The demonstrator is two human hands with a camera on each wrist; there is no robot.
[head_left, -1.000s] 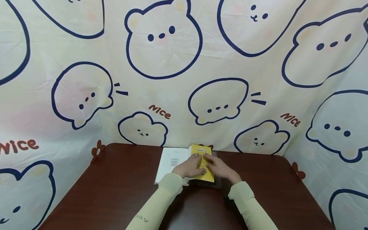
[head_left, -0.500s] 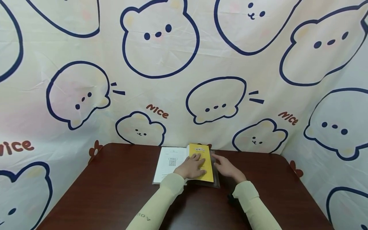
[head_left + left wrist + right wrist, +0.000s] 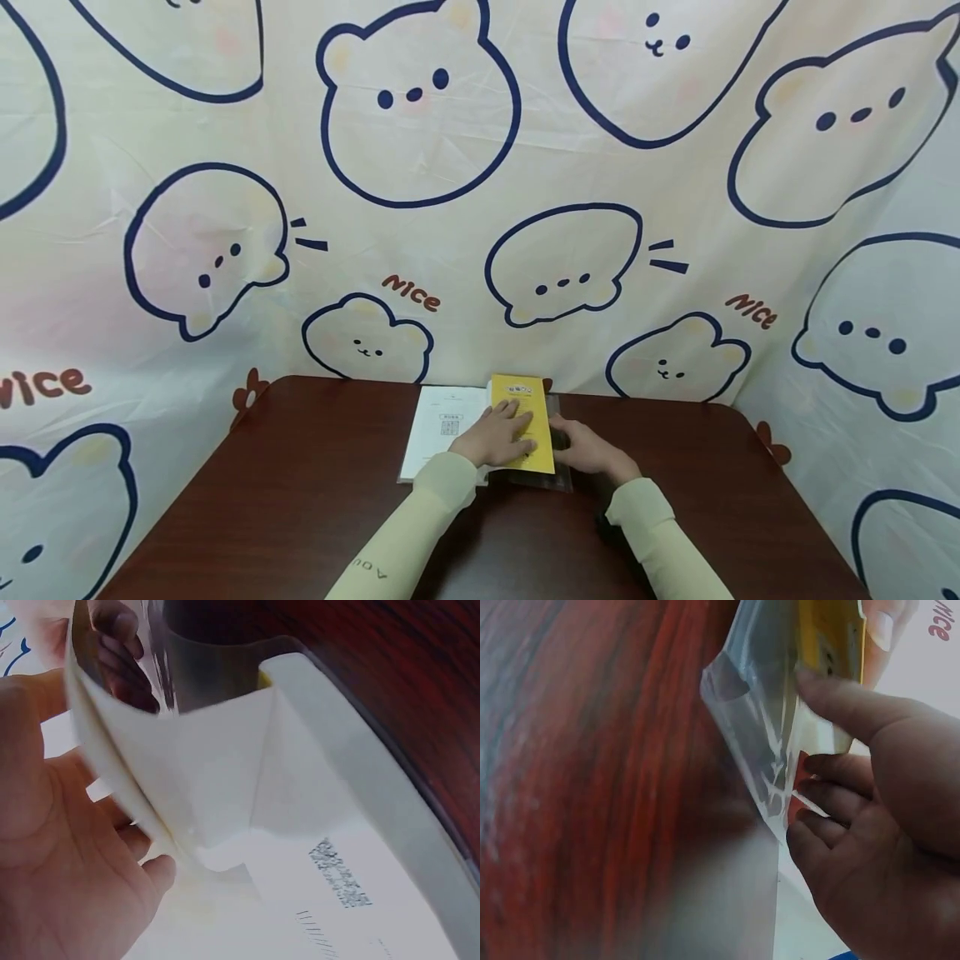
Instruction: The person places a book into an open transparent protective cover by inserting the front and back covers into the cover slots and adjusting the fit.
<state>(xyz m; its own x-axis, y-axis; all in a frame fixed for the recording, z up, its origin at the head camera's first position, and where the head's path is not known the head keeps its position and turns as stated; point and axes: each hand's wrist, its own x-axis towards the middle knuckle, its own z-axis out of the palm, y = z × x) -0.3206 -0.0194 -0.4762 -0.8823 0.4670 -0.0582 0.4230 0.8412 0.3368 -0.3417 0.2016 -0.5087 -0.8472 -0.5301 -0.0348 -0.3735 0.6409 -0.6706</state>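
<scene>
An opened book lies on the table, with a white page [image 3: 435, 429] on the left and a yellow cover [image 3: 535, 398] on the right. My left hand [image 3: 493, 435] rests across the yellow cover, fingers extended. Seen by the left wrist camera, the cover's pale inner side [image 3: 202, 772] bows up beside the hand. A clear plastic book cover [image 3: 742, 727] sticks out past the yellow cover's edge. At that right edge, my right hand [image 3: 588, 447] pinches the plastic, thumb by the yellow cover and the other fingers curled. The plastic partly covers those fingertips.
The dark brown wooden table [image 3: 300, 517] extends around the book on both sides. Directly behind it hangs a cream curtain [image 3: 465, 342] printed with cartoon bears. A dark band [image 3: 607, 523] shows at the right wrist.
My right hand has left the yellow cover, moved right to the plastic's edge, and curled its fingers there. The left hand stays on the yellow cover.
</scene>
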